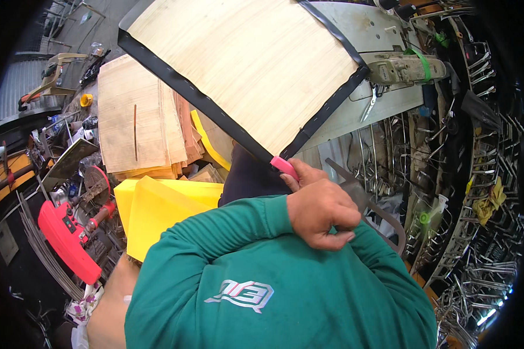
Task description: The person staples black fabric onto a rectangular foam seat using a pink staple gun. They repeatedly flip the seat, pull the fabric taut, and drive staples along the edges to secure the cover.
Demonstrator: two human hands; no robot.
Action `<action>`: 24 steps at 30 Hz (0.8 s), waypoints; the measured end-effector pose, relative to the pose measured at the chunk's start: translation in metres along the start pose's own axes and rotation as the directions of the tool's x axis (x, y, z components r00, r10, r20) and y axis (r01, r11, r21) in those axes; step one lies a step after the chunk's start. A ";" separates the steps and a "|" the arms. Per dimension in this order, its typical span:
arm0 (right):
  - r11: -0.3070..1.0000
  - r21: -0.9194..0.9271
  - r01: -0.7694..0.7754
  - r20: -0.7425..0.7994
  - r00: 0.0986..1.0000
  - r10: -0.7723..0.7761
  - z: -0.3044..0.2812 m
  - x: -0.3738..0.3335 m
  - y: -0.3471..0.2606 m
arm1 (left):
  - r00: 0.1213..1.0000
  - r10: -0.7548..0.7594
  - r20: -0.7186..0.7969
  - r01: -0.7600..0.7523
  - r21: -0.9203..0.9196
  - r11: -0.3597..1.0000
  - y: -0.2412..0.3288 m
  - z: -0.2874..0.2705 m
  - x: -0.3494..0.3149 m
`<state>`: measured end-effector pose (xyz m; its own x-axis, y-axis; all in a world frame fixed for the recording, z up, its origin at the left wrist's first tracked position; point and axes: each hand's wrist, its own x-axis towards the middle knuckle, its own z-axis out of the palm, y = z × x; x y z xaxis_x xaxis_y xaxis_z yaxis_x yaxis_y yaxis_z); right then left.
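A pale plywood panel point(244, 64) lies tilted in front of me, its edges wrapped in a black strip point(192, 90) with small staples along it. At the panel's near corner, my right hand point(307, 173) grips a pink-handled tool point(285, 167) that touches the black strip; its working end is hidden. My left hand point(325, 214) crosses over my right wrist, fingers curled closed. Whatever is inside that fist, if anything, stays out of sight. Dark-clothed legs point(244, 174) show below the panel.
Stacked plywood sheets point(128, 116) and yellow sheets point(163, 203) sit left, beside a red machine point(70, 241). Scissors point(369, 106) rest on the grey tabletop point(390, 107), close to a worn grey device point(410, 68) with a green band. Metal frames point(477, 279) crowd the right.
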<state>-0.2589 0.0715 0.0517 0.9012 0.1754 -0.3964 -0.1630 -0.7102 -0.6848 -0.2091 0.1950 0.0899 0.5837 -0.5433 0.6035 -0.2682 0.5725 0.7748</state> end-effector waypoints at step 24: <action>0.986 -0.091 -0.139 -0.162 0.979 0.123 0.020 -0.017 0.056 | 0.922 -0.300 0.245 0.305 0.016 0.952 -0.053 -0.050 0.015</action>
<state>-0.2916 0.0424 0.0075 0.9275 -0.0262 -0.3728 -0.2491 -0.7869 -0.5645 -0.1480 0.1868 0.0485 0.4307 -0.8230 0.3704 -0.0892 0.3696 0.9249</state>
